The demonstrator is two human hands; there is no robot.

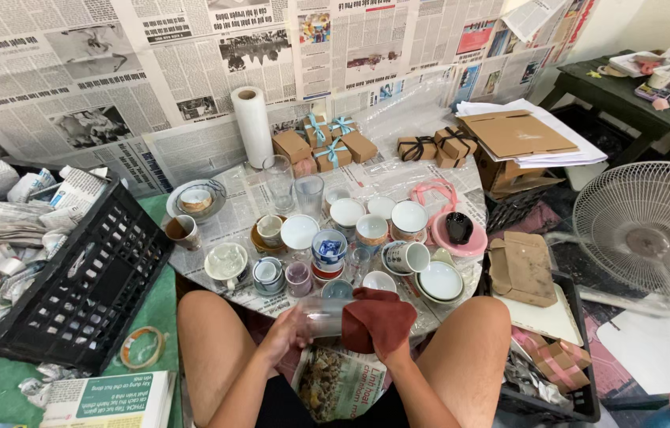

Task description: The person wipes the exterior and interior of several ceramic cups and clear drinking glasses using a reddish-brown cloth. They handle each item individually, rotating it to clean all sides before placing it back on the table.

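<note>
At lower centre of the frame, the left hand grips a clear drinking glass while the right hand clutches a dark red cloth against it; likely light, slippery, breakable, best held around its body.

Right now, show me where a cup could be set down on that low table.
Bare newspaper lies between the brown gift boxes and the pink dish. The front, from clear glasses to white bowl, is packed with cups. Both hands, left and right, hold a glass.
</note>
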